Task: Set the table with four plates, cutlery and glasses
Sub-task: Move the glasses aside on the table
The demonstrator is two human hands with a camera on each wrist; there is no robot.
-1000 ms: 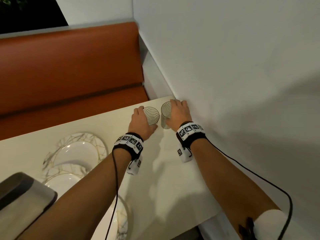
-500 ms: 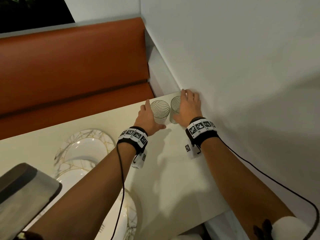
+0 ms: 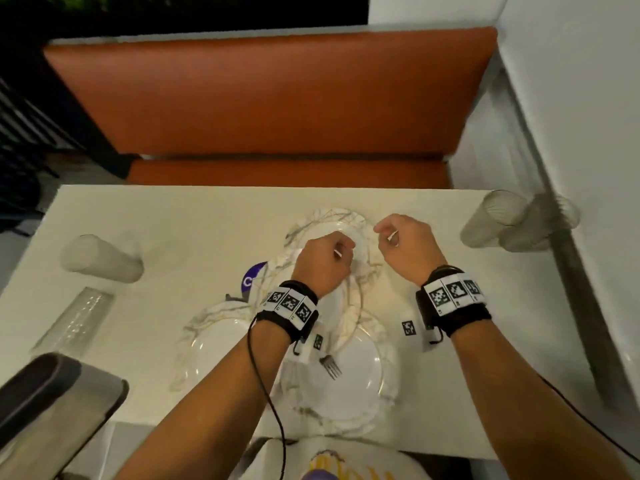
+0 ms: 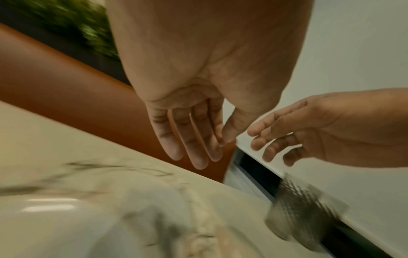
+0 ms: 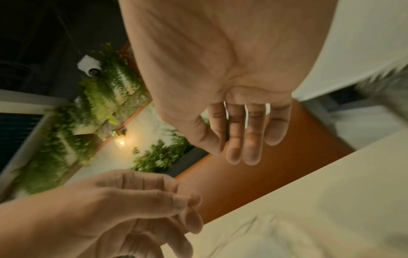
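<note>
My left hand and right hand loose-fingered, holding nothing, above round marble-veined plates overlapping mid-desk, steel fork on nearest plate, ribbed glasses at far-right corner.

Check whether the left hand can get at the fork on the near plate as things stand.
Probably yes: the left hand is empty above the plates, and the fork lies uncovered on the near plate, just behind the wrist.
</note>
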